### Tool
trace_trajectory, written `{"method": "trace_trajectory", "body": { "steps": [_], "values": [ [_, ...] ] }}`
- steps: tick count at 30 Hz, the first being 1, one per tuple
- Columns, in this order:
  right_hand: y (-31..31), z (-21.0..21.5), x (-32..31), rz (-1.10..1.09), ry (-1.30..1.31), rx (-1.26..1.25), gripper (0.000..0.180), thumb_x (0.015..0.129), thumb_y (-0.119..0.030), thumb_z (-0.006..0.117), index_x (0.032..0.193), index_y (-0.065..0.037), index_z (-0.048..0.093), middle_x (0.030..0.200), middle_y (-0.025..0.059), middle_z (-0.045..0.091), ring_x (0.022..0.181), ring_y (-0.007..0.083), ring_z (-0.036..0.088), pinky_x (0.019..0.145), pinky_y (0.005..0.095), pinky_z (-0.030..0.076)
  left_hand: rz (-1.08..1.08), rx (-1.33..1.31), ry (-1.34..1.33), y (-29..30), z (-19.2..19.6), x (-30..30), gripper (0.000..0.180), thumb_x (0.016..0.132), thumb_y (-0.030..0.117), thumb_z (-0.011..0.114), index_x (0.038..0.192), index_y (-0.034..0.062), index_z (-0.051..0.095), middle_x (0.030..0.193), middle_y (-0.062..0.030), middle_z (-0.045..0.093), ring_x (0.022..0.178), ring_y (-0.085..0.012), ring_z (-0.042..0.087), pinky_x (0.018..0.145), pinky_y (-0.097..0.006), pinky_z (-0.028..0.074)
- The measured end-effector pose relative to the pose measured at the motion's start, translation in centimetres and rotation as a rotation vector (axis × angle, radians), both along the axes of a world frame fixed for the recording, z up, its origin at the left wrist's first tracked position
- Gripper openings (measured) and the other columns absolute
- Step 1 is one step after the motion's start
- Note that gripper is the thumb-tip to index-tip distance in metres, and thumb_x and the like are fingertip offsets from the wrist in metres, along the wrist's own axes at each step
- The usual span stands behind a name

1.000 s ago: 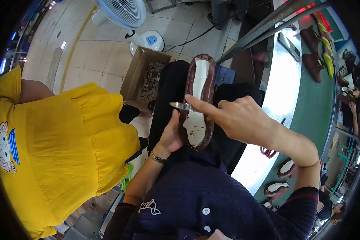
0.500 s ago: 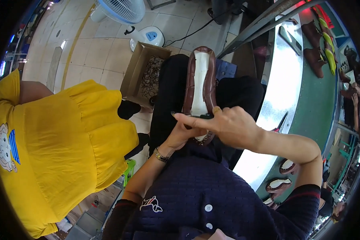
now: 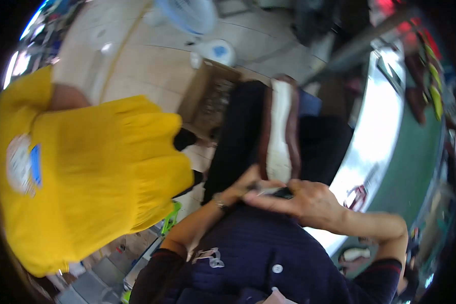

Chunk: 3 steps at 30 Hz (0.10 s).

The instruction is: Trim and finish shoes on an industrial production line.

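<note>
A brown leather shoe (image 3: 293, 116), underside up with a long white sole area, lies lengthwise over my lap, its far end pointing away. My left hand (image 3: 249, 183) is closed around the shoe's near end from the left, a watch on its wrist. Close beside it, my right hand (image 3: 316, 205) is closed on a small black-handled tool (image 3: 282, 192), held across the near end of the shoe. Blur and my fingers hide the tool's tip, so its kind cannot be told.
At my right runs a shiny metal bench edge (image 3: 372, 126) beside a green belt (image 3: 408, 157) bearing brown shoe parts (image 3: 415, 104). A person in yellow (image 3: 96, 177) is close on my left. An open cardboard box (image 3: 195, 96) and a fan (image 3: 192, 15) stand ahead on the floor.
The whole view has shifted and blurred, so the scene sits further right and lower. My hands have come nearer my body with the shoe, whose near end is now hidden.
</note>
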State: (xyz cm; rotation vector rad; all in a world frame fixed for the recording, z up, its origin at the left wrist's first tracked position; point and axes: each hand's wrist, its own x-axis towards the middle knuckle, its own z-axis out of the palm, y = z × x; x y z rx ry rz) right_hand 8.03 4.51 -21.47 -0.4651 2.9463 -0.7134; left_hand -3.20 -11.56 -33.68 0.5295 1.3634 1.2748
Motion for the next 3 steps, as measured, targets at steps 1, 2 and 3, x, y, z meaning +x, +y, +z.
{"method": "trace_trajectory", "body": {
  "steps": [1, 2, 3],
  "values": [
    [1.0, -0.5, -0.2, -0.026, -0.094, 0.14, 0.088, 0.082, -0.006, 0.054, 0.15, -0.049, 0.017, 0.081, 0.0162, 0.06, 0.051, 0.0185, 0.06, 0.044, 0.0286, 0.048, -0.079, -0.05, -0.001, 0.0, 0.8, -0.5, 0.03, 0.085, 0.014, 0.073, 0.108, -0.0003, 0.062, 0.09, -0.0053, 0.069, 0.088, -0.0152, 0.066, 0.077, -0.03, 0.055],
    [1.7, -1.0, -0.5, -0.067, -0.181, 0.296, 0.088, 0.081, -0.007, 0.055, 0.15, -0.049, 0.018, 0.078, 0.0146, 0.059, 0.051, 0.0187, 0.06, 0.044, 0.0288, 0.048, -0.157, -0.093, -0.006, 0.6, 1.7, -0.9, 0.025, 0.087, 0.015, 0.07, 0.105, -0.0003, 0.063, 0.083, -0.0042, 0.069, 0.085, -0.0157, 0.067, 0.075, -0.029, 0.055],
    [1.8, -0.7, -0.7, -0.044, -0.187, 0.308, 0.089, 0.08, -0.006, 0.056, 0.149, -0.05, 0.021, 0.073, 0.0124, 0.056, 0.051, 0.0211, 0.06, 0.045, 0.0319, 0.049, -0.078, -0.111, 0.085, -0.6, 2.9, -3.7, 0.025, 0.087, 0.015, 0.07, 0.105, -0.0003, 0.063, 0.083, -0.0042, 0.069, 0.085, -0.0157, 0.067, 0.075, -0.029, 0.055]
  ]
}}
